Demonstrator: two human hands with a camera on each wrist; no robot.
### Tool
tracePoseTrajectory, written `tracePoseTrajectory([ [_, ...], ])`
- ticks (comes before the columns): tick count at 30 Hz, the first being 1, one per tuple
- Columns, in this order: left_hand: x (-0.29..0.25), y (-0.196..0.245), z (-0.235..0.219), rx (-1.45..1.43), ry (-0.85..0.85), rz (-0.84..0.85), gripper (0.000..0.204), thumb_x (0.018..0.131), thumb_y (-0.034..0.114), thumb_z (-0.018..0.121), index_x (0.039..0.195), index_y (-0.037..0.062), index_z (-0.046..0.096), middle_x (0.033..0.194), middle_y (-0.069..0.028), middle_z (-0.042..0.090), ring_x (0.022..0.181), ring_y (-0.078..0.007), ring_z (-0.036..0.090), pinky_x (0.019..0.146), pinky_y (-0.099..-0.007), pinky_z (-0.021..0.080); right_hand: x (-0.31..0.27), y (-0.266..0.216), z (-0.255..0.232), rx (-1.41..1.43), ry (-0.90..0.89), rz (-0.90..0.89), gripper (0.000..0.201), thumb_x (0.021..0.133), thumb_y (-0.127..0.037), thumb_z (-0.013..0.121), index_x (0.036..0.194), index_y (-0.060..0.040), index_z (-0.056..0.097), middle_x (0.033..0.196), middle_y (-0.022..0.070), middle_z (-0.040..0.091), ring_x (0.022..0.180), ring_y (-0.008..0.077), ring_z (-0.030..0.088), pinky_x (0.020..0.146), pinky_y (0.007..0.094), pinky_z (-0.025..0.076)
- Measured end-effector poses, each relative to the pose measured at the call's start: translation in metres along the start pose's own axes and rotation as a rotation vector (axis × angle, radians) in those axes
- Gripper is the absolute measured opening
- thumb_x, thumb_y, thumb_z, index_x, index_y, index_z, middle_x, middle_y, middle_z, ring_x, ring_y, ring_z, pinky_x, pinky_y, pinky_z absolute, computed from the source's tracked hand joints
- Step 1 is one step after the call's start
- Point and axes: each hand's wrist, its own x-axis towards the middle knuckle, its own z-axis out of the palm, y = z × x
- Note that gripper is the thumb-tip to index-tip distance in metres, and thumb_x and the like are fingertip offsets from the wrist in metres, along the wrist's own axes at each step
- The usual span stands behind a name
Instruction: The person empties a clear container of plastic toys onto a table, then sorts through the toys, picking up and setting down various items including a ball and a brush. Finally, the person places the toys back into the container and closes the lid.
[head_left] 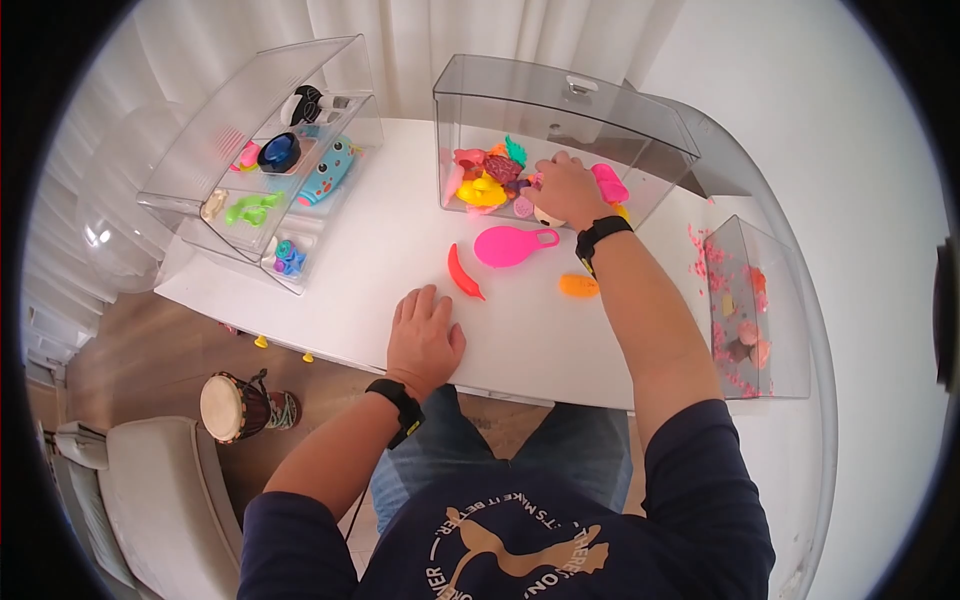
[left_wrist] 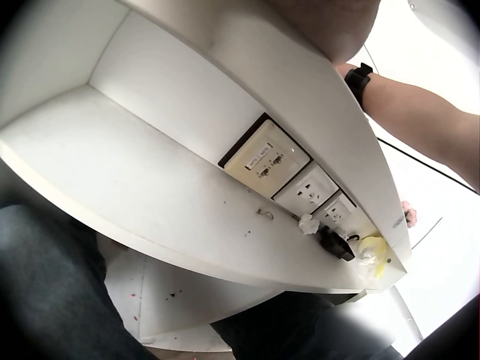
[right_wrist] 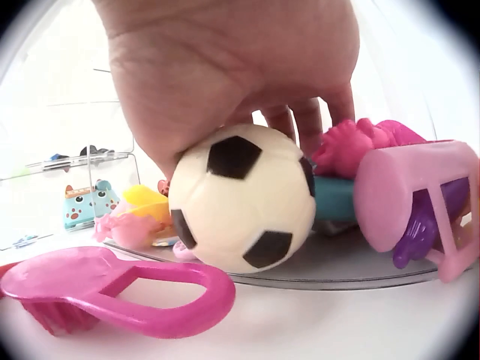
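My left hand [head_left: 423, 335] rests palm down on the white table [head_left: 540, 330] near its front edge, fingers extended. My right hand [head_left: 567, 192] reaches into a clear plastic bin [head_left: 480, 95] holding a pile of colourful toys. Beneath the palm sits a toy soccer ball [right_wrist: 244, 199]; the fingers point down behind it, their tips hidden, so I cannot tell what they hold. Beside the ball are a pink slotted toy [right_wrist: 386, 199] and a yellow toy [head_left: 482, 190]. Before the bin lie a pink toy with a looped handle [head_left: 505, 246], a red chili-shaped toy [head_left: 462, 272] and an orange toy [head_left: 578, 285].
At the left stands a clear tiered organizer [head_left: 230, 130] with toys, including a blue toy [head_left: 328, 170]. A clear bin [head_left: 785, 330] with pink bits is at the right. Below the table are a drum [head_left: 225, 408] and a sofa [head_left: 165, 480]; wall sockets [left_wrist: 306, 189] show underneath.
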Motion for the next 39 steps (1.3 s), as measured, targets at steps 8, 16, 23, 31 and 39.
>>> tracePoseTrajectory([
  [8, 0.0, 0.0, 0.0, 0.038, 0.01, 0.01, 0.034, 0.077, 0.015, 0.063, 0.107, -0.0022, 0.059, 0.122, -0.0211, 0.053, 0.116, -0.0372, 0.049, 0.102, -0.0464, 0.04, -0.022, -0.004, 0.004, 0.01, 0.011, -0.091, 0.044, 0.08, -0.044, 0.07, 0.106, -0.0079, 0.069, 0.112, 0.0132, 0.059, 0.108, 0.0327, 0.058, 0.089, 0.047, 0.048],
  [16, 0.0, 0.0, 0.001, 0.026, 0.005, 0.013, 0.035, 0.077, 0.015, 0.063, 0.107, -0.002, 0.059, 0.12, -0.019, 0.054, 0.116, -0.0365, 0.05, 0.101, -0.0465, 0.041, -0.053, -0.011, 0.016, -0.004, 0.136, -0.141, 0.034, 0.081, -0.036, 0.067, 0.101, -0.008, 0.069, 0.105, 0.013, 0.062, 0.103, 0.0314, 0.059, 0.093, 0.0462, 0.043],
  [23, 0.0, -0.001, 0.004, 0.028, 0.021, 0.027, 0.036, 0.076, 0.014, 0.063, 0.109, -0.0012, 0.059, 0.119, -0.0184, 0.054, 0.115, -0.0364, 0.05, 0.101, -0.0467, 0.041, -0.082, -0.012, 0.024, -0.013, 0.287, -0.209, 0.03, 0.082, -0.031, 0.067, 0.101, -0.0077, 0.067, 0.104, 0.0125, 0.062, 0.099, 0.0323, 0.059, 0.092, 0.0444, 0.043],
  [31, 0.0, -0.001, 0.002, 0.04, 0.015, 0.044, 0.037, 0.076, 0.013, 0.063, 0.11, -0.0009, 0.06, 0.118, -0.0183, 0.054, 0.115, -0.036, 0.05, 0.099, -0.0469, 0.041, -0.106, -0.025, 0.015, 0.085, 0.253, -0.237, 0.027, 0.083, -0.027, 0.068, 0.1, -0.0074, 0.068, 0.104, 0.0134, 0.061, 0.099, 0.0308, 0.059, 0.094, 0.0449, 0.04],
  [39, 0.0, -0.002, 0.004, 0.041, 0.009, 0.046, 0.038, 0.077, 0.013, 0.063, 0.112, -0.0012, 0.06, 0.119, -0.0189, 0.055, 0.114, -0.0365, 0.051, 0.1, -0.0469, 0.041, -0.113, -0.031, -0.001, 0.21, 0.195, -0.233, 0.029, 0.083, -0.026, 0.067, 0.102, -0.0049, 0.067, 0.107, 0.0143, 0.061, 0.101, 0.032, 0.06, 0.088, 0.0455, 0.046],
])
